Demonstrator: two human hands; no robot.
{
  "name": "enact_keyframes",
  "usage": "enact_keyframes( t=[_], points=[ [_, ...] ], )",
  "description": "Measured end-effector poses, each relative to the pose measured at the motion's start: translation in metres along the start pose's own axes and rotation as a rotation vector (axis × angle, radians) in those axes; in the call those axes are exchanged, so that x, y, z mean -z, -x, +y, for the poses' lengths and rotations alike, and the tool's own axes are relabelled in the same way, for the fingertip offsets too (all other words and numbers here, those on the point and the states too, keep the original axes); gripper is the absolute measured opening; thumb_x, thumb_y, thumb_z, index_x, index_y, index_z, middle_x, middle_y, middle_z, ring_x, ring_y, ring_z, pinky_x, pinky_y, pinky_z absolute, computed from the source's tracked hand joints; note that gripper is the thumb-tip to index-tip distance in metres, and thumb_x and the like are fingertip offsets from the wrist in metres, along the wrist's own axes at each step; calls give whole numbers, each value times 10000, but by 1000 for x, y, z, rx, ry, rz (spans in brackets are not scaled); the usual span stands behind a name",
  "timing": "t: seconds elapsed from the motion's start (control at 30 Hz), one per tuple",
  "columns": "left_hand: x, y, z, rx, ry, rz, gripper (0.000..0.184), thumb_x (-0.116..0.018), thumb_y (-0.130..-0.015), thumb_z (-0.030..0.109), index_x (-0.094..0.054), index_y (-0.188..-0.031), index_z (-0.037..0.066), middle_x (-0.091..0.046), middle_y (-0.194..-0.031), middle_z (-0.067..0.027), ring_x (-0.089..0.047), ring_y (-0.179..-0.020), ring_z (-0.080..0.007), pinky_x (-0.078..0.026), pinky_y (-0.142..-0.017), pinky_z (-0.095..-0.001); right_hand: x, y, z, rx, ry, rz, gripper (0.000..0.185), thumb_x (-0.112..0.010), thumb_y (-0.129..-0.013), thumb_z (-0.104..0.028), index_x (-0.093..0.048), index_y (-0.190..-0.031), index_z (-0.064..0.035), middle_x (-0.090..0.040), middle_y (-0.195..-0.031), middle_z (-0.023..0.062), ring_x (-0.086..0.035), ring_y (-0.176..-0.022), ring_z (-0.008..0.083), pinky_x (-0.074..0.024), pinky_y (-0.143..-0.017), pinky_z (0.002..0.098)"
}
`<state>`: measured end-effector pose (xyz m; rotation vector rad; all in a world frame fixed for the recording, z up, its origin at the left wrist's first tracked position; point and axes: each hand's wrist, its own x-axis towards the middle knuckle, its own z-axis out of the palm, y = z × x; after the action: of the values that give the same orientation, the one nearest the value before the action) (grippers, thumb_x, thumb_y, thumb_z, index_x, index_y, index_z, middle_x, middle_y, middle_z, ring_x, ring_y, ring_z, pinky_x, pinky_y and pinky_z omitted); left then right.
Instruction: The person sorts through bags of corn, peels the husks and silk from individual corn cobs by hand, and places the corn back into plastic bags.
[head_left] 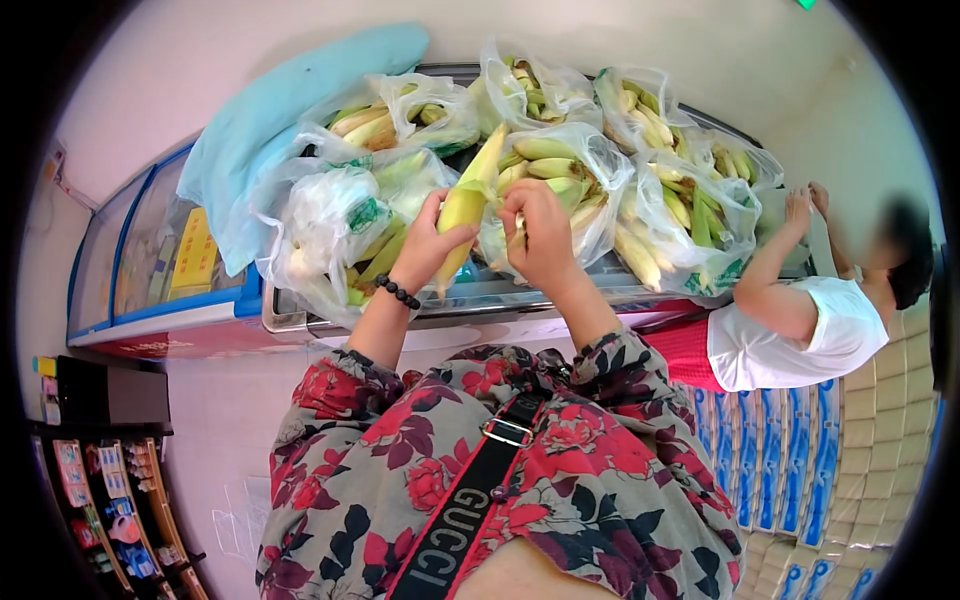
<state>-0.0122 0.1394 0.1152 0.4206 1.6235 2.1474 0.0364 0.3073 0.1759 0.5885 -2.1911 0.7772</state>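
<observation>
An ear of corn (463,208) slants through the upper centre of the frame, its tip toward the top, in front of the plastic bags (318,215); the left hand (432,250) wraps its lower half, and the right hand (543,232) looks closed in a pinch on the loose husk (487,189). It should handle light and firm — stiff at the core, with smooth, easily torn leaves — so the thick middle seems the surest hold.

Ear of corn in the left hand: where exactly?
Head view, just left of centre: the ear of corn slants up through the left hand, the right hand close on its right, plastic bags of corn beyond.
</observation>
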Motion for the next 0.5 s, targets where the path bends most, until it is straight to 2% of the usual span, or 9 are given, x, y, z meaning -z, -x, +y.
enact_keyframes(
  t=[0.07, 0.1, 0.17, 0.2, 0.3, 0.33, 0.43, 0.47, 0.5],
  points=[
    [-2, -4, -2, 27, 139, 24, 533, -642, -783, 124, -357, -1225, 39, -563, -1004, -119, -620, -799, -169, -507, -572, -262, 0, -2, -8, 101, 2, 33, 115, -566, -850, -48, -455, -865, -23, -574, -927, 135, -553, -778, 258, -446, -689, 329],
    [-4, -6, -3, 43, 208, 33, 519, -626, -793, 116, -352, -1227, 36, -556, -1026, -122, -621, -808, -172, -510, -555, -261, -4, 1, -8, -31, -191, 46, 108, -558, -859, -68, -460, -870, -23, -569, -886, 120, -561, -773, 241, -452, -684, 323],
    [-9, -10, -6, 85, 334, 32, 503, -599, -804, 105, -345, -1233, 36, -543, -1066, -122, -610, -869, -185, -524, -634, -297, -15, 14, -5, -300, -572, 80, 109, -541, -879, -109, -471, -881, -25, -560, -804, 91, -577, -762, 207, -465, -676, 311],
    [-11, -12, -8, 106, 398, 31, 496, -585, -810, 99, -341, -1237, 35, -536, -1086, -122, -604, -900, -192, -532, -673, -316, -17, 15, -5, -526, -749, 99, 151, -500, -927, -181, -450, -893, -43, -541, -781, 47, -553, -703, 128, -461, -623, 263],
    [-21, -8, -25, 39, 515, -124, 501, -569, -822, 119, -339, -1258, 35, -535, -1125, -117, -567, -1006, -214, -499, -825, -376, -17, 9, -5, -771, -1114, 201, 150, -500, -932, -199, -435, -895, -69, -528, -760, 22, -524, -631, 96, -446, -568, 229],
    [-17, -5, -25, 29, 658, -330, 524, -593, -837, 204, -354, -1269, 30, -535, -1151, -118, -540, -1062, -228, -437, -929, -395, -15, 5, -7, -818, -1080, 237, 145, -491, -936, -204, -427, -892, -81, -511, -737, 17, -503, -597, 84, -429, -532, 214],
    [-16, -2, -19, 167, 866, -325, 544, -594, -859, 300, -370, -1269, 21, -547, -1149, -122, -556, -1039, -237, -447, -913, -370, -8, 6, -2, -938, -974, 154, 142, -486, -938, -209, -440, -901, -80, -509, -737, 14, -493, -606, 77, -423, -528, 222],
    [-14, -11, -24, 214, 718, -183, 512, -560, -880, 369, -411, -1211, 8, -582, -1056, -129, -578, -989, -247, -467, -879, -395, -13, 12, -1, -822, -857, 126, 143, -482, -937, -212, -460, -904, -75, -519, -753, 12, -484, -619, 73, -418, -537, 224],
    [-9, -19, -24, 153, 665, -106, 491, -539, -890, 380, -422, -1185, 7, -587, -1028, -131, -583, -968, -249, -474, -865, -401, -5, 15, -11, -750, -689, -17, 166, -524, -911, -217, -473, -905, -59, -531, -757, 20, -499, -650, 94, -430, -562, 253]
  ],
)
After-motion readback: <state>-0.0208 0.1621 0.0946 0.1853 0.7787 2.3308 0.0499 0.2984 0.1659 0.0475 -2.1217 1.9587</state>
